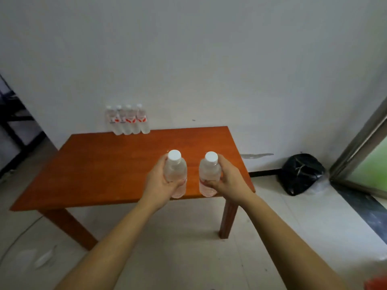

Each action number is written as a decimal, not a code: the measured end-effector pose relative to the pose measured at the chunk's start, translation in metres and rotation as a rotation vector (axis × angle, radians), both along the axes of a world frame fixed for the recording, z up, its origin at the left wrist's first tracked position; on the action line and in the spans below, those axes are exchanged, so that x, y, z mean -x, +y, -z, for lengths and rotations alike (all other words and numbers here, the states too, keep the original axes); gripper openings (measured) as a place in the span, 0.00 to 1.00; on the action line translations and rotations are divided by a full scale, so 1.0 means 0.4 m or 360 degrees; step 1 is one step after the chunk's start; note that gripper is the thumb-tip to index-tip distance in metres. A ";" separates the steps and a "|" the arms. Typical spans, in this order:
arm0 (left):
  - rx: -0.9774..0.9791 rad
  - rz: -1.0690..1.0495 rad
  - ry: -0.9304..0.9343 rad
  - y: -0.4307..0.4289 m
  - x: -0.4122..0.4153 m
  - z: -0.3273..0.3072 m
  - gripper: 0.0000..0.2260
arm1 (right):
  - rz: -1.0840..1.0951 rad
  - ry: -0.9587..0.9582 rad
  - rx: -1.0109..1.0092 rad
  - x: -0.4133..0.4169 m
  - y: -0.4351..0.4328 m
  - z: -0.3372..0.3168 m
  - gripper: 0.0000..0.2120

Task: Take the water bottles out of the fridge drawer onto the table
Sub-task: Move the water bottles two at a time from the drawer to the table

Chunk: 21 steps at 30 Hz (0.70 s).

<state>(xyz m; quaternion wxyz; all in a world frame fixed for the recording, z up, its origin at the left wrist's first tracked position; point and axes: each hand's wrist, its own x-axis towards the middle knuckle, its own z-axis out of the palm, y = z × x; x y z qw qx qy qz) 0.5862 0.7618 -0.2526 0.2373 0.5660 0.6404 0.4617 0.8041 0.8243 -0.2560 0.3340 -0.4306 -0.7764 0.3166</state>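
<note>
Plastic bottles (175,172) upright by table (104,164): outstretched left hand (161,181) and right hand (228,181) (fingers (211,183) wrapped) grip one each.

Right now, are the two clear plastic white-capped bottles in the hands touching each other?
Apart. Head view shows orange table between left-hand bottle and right-hand bottle.

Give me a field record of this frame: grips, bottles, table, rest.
left grip: holds left bottle, upright
right grip: holds right bottle, upright
held bottles: side by side, apart, over the table's near edge; contact with the tabletop unclear
table: wooden, far edge at the wall
placed bottles: at least four, upright, clustered at the table's far edge
black bag: on the floor, right of the table
</note>
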 end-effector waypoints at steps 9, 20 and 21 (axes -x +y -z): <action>0.0019 -0.0133 0.0086 0.377 0.255 0.039 0.32 | -0.0117 0.0007 0.0014 0.276 0.434 0.100 0.32; -0.0032 -0.0200 0.0385 0.825 0.500 0.011 0.29 | -0.0185 -0.0132 0.0086 0.506 0.913 0.084 0.34; -0.0036 -0.0216 0.0416 0.860 0.523 0.019 0.29 | -0.0192 -0.0156 0.0089 0.525 0.946 0.090 0.35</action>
